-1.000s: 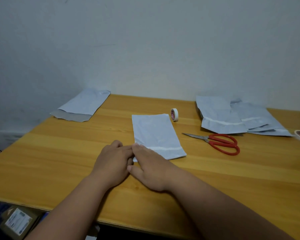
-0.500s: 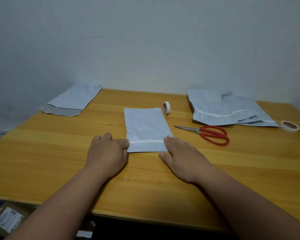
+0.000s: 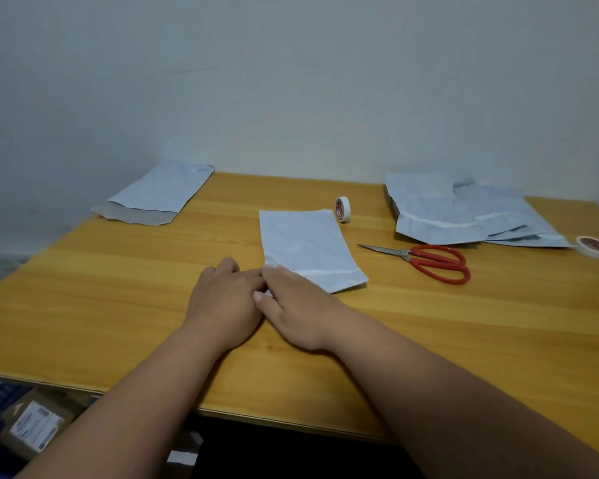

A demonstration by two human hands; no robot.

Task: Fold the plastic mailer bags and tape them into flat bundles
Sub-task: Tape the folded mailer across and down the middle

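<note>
A pale grey mailer bag (image 3: 305, 245) lies flat in the middle of the wooden table (image 3: 118, 292), its white adhesive strip near the front edge. My left hand (image 3: 222, 299) rests flat on the table, fingertips at the bag's near left corner. My right hand (image 3: 298, 309) lies beside it, touching it, with its fingers pressing on that same corner. The corner itself is hidden under my fingers. A small tape roll (image 3: 342, 209) stands on edge just behind the bag's far right corner.
Red-handled scissors (image 3: 433, 262) lie right of the bag. Several loose mailers (image 3: 440, 216) are piled at the back right, with a second tape roll (image 3: 595, 247) flat near the right edge. Another mailer (image 3: 159, 195) lies at the back left. Boxes sit below the table's front edge.
My right hand has slid left along the bag's near edge and now meets my left hand at the near left corner. The bag sits slightly skewed again.
</note>
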